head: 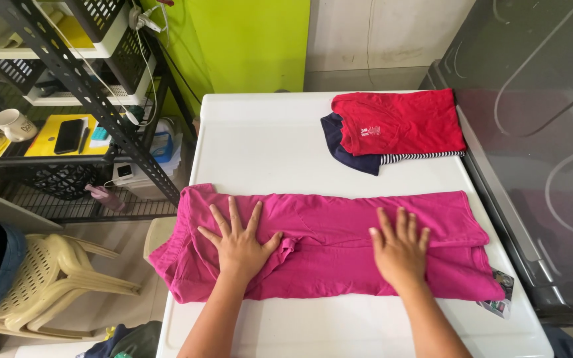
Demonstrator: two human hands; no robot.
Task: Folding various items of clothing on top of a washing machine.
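Fingers (233,219) of the left hand (239,244) are spread wide and pressed flat, palm down, on a magenta garment (326,238), grasping nothing; the right hand (400,248) lies the same way further along the cloth, its fingers fanned out and released, resting on the fabric rather than gripping it. That garment stretches lengthwise across the near half of a white tabletop (260,139), folded into a long band, with its left end hanging slightly past the tabletop's left edge and a small bunch of creased fabric just beside the left thumb. At the far right of the tabletop, well apart from both hands, sits a folded red shirt (399,122) lying on top of a dark navy piece (339,146) and a striped piece whose edge peeks out below it. A small dark printed packet (499,298) pokes out from under the garment's right corner. Left of the tabletop stands a black metal shelf rack (67,79) holding a white mug (13,124) and a phone (68,136), with a cream plastic chair (54,278) on the floor below.
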